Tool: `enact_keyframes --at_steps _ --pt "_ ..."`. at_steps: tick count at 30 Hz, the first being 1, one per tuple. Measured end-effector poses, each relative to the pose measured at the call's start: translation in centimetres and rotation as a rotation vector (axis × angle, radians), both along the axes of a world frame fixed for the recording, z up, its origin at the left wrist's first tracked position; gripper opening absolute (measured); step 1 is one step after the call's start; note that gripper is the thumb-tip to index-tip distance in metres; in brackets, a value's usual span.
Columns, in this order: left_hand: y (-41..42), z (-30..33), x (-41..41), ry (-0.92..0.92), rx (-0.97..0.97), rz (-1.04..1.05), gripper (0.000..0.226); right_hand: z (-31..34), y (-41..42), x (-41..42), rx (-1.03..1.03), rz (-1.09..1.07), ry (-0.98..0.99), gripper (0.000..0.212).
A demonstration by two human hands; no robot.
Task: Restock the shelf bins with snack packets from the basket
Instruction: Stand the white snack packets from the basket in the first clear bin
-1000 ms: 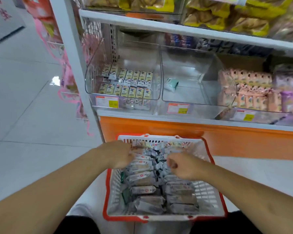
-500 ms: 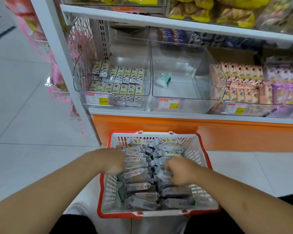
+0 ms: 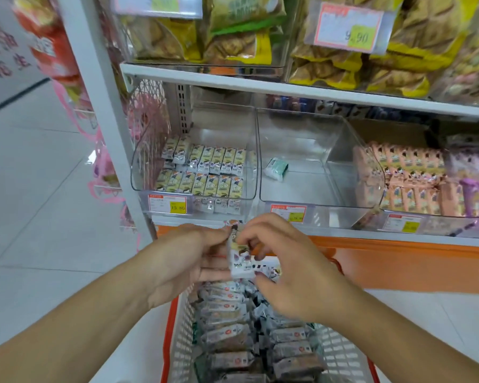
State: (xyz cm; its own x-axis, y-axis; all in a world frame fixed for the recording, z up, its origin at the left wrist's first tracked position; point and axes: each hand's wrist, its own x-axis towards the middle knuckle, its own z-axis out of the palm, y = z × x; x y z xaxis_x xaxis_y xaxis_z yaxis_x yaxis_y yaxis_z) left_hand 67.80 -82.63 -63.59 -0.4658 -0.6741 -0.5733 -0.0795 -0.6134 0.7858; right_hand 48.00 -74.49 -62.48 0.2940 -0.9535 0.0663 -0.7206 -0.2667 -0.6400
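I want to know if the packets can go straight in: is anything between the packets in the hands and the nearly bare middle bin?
Nothing visible blocks the way. Both hands, left hand and right hand, hold the packets above the basket, just below the middle bin. Only that bin's low clear front wall must be cleared. Inside lies one green packet.

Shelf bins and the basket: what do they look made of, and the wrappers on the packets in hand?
The shelf bins look like clear, glossy rigid plastic: contents show through and edges catch glare. The basket looks like moulded matte plastic, with white slotted walls and an orange-red rim. The packets, held between the left hand and right hand, seem to be printed film with a slight sheen; foil or plastic is unclear.
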Motion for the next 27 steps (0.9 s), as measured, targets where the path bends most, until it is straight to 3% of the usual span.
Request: enact_keyframes --at_steps 6,11,19,21,24,27 --pt "-0.7 1.2 1.0 0.002 -0.142 0.075 0.017 0.8 0.3 0.3 0.141 -0.038 -0.095 0.058" --pt "-0.2 2.0 0.8 0.077 -0.142 0.056 0.021 0.8 -0.1 1.6 0.151 -0.125 -0.114 0.076" --pt "-1.0 2.9 1.2 0.055 -0.118 0.094 0.026 0.4 -1.4 2.9 0.110 -0.301 -0.332 0.071" --pt "-2.1 3.5 1.7 -0.083 -0.274 0.095 0.020 1.0 -2.9 3.3 0.098 -0.305 -0.338 0.069" --pt "-4.5 4.3 3.7 -0.512 -0.709 0.012 0.018 1.7 -7.4 3.7 0.058 -0.327 -0.337 0.066" --pt "-6.9 4.0 5.9 -0.733 -0.845 -0.110 0.036 1.2 -13.8 4.4 0.091 -0.334 -0.340 0.063"
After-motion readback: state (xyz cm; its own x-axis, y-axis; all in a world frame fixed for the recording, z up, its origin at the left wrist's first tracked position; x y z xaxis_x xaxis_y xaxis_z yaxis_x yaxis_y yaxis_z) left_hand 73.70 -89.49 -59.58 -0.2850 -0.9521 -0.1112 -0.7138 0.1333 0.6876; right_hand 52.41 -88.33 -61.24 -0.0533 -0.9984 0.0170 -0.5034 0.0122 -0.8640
